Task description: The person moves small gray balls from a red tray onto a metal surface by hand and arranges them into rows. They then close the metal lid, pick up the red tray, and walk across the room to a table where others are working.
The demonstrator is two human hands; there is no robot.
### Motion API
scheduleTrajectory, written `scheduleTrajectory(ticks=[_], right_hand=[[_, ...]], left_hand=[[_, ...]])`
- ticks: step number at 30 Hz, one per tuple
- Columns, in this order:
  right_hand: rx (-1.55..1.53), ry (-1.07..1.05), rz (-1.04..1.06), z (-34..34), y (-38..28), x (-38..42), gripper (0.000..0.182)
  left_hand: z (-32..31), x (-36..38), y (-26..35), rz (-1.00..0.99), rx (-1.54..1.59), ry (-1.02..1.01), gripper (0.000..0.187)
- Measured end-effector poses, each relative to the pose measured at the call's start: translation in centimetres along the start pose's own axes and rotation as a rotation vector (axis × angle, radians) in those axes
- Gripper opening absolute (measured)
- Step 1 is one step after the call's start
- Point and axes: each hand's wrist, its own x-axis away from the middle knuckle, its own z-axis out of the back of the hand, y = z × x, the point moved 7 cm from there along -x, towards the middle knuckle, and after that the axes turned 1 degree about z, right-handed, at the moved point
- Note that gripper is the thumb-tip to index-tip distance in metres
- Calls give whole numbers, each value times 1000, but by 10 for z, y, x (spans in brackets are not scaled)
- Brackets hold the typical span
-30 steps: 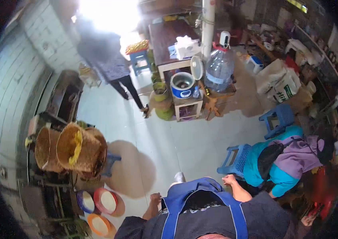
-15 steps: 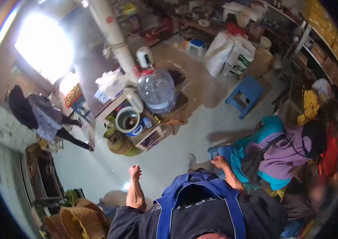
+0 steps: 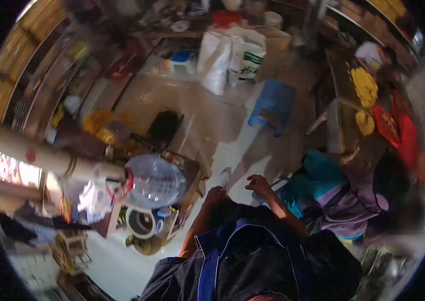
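My left hand (image 3: 216,194) is in front of my body, fingers curled, with nothing visible in it. To its right, my right hand (image 3: 257,184) reaches forward with its fingers loosely bent and apart, also holding nothing I can see. Both hands are over the tiled floor (image 3: 232,150), touching no object. Left of my left hand stands a low table (image 3: 190,175) with a large clear water bottle (image 3: 156,180) lying or tilted at its edge. A blue plastic stool (image 3: 274,103) stands ahead of my hands.
White sacks (image 3: 217,60) stand beyond the stool, beside a small blue-topped stool (image 3: 182,61). At right, a person in teal and purple (image 3: 343,200) sits near a table (image 3: 345,120) bearing yellow material (image 3: 364,88). A pot (image 3: 141,222) sits at lower left.
My view has swung round, so the water bottle and low table shift left and down. Both hands have come closer together; the left moved in from the left side.
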Motion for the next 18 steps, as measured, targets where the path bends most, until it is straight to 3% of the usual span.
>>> scheduleTrajectory(ticks=[2,4,5,6,8,9,10,12,13,14,15,16,17,18], right_hand=[[-34,-16,-115,18,9,-25,46],[109,18,-19,43,4,-42,46],[190,45,-47,51,10,-55,43],[183,75,-65,66,1,-65,43],[-25,155,-204,101,-13,-71,37],[110,248,-7,107,24,-86,31],[97,269,-24,114,31,-83,31],[-8,535,67,156,18,-82,28],[102,518,-106,175,-10,-83,28],[97,556,-112,192,-24,-82,28],[186,517,-248,198,-23,-79,28],[273,467,-386,206,-19,-76,29],[265,489,-398,218,-23,-77,29],[207,525,-431,229,-27,-76,28]], left_hand=[[-13,-59,-69,-66,55,13,45],[35,-93,-49,-28,220,-1,47],[35,-110,-65,291,145,-203,46],[14,-130,-88,268,133,-227,46],[31,-172,-101,-475,-351,184,33],[28,-193,-127,-3,-39,1,27],[30,-201,-125,-17,-49,-23,27],[43,-216,-122,-190,-277,36,28],[53,-225,-123,-285,-387,69,29],[64,-234,-124,-385,-494,106,30],[64,-271,-114,-420,-499,97,30],[84,-263,-128,-226,-622,-24,32],[124,-230,-140,-23,-745,-142,36],[124,-251,-147,188,-870,-257,42]])
